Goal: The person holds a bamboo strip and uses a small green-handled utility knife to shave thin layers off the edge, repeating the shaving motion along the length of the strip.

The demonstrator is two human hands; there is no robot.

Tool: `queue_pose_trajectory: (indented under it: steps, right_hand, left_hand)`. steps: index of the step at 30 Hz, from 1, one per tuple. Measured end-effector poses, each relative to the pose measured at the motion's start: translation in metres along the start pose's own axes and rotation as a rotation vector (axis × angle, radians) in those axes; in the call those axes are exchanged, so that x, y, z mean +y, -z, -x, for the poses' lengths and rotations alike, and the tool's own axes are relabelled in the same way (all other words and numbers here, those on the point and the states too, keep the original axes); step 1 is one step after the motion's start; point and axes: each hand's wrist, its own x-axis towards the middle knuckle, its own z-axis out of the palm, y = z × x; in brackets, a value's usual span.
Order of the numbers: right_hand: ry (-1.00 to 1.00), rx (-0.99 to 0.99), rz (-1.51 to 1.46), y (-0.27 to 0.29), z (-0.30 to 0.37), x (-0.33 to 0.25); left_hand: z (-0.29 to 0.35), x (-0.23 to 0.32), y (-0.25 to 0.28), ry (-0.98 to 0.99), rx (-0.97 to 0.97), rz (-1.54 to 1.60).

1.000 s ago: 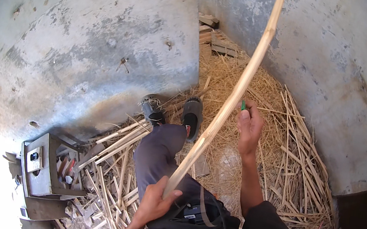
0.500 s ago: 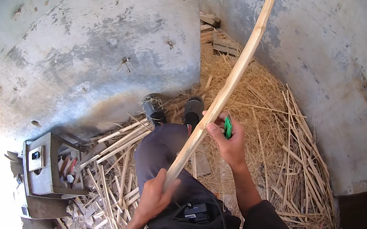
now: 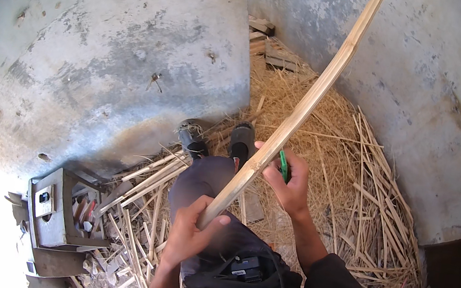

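Observation:
A long, pale split-bamboo strip with visible joints runs slantwise from near my lap up to the top right of the view. My left hand is closed round its lower end, thumb on top. Farther along, my right hand holds a small green-handled tool; its blade, if any, is hidden. The fingertips of this hand reach behind the strip, and its thumb is close to the strip's near edge.
Shavings cover the floor around my shoes. Bamboo strips are heaped at the right wall, and more loose strips lie at left. A grey wooden stool-like frame stands at lower left. Blocks of wood sit in the corner.
The strip's far end has swung to the right. My left hand has shifted slightly up and its thumb now lies across the strip's end. My right hand still holds the green-handled tool.

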Motion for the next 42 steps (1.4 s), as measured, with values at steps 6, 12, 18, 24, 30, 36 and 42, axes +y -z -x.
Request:
queue_pose_trajectory:
  steps: [6, 12, 18, 24, 30, 36, 42]
  right_hand:
    - [0.253, 0.114, -0.113, -0.002, 0.025, 0.038]
    - [0.493, -0.101, 0.316, -0.01, 0.04, 0.042]
    - [0.538, -0.098, 0.369, -0.016, 0.033, 0.038]
    - [0.545, -0.103, 0.435, -0.017, 0.031, 0.029]
    - [0.562, -0.075, 0.572, -0.015, 0.031, 0.013]
    - [0.59, -0.028, 0.616, -0.014, 0.028, 0.012]
    - [0.586, -0.017, 0.636, -0.013, 0.027, 0.009]
  left_hand:
    - [-0.002, 0.005, -0.008, -0.053, -0.036, 0.185]
    - [-0.005, 0.007, -0.014, -0.016, -0.088, 0.365]
    - [-0.005, 0.005, -0.019, 0.001, -0.045, 0.428]
    - [-0.003, 0.007, -0.02, -0.023, 0.0, 0.393]
    - [-0.003, 0.012, -0.024, -0.016, 0.03, 0.356]
    - [0.0, 0.009, -0.023, 0.029, 0.013, 0.283]
    - [0.0, 0.005, -0.021, -0.004, 0.009, 0.23]
